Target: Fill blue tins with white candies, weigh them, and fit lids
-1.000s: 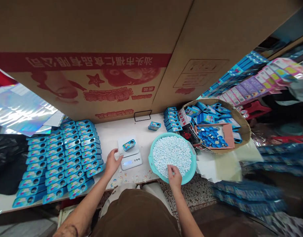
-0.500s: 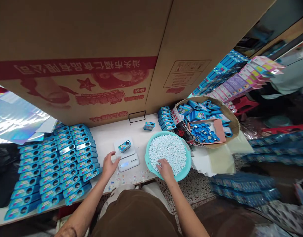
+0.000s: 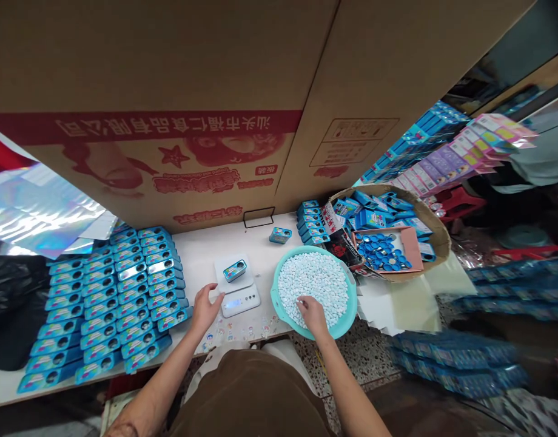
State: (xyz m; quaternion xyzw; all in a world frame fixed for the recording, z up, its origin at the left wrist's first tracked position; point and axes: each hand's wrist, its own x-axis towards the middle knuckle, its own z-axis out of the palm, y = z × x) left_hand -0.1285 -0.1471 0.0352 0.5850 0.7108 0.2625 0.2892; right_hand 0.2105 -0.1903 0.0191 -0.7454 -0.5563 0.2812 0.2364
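A small blue tin with a round opening in its top sits on the plate of a white digital scale, whose display is lit. Just left of the scale is my left hand, thumb and fingers apart around nothing. A turquoise basin full of small white candies stands to the scale's right. Over the basin's near part my right hand has its fingertips pinched together at the candies' surface. Whatever lies between those fingertips is too small to make out.
Rows of blue tins cover the table's left side. Another tin and a short stack stand behind the basin. A carton tray holds blue boxes and a small box of blue lids. A large cardboard box walls the back.
My right hand's fingers have drawn together and risen slightly from among the candies. My left hand stays beside the scale. The whole view has shifted a little.
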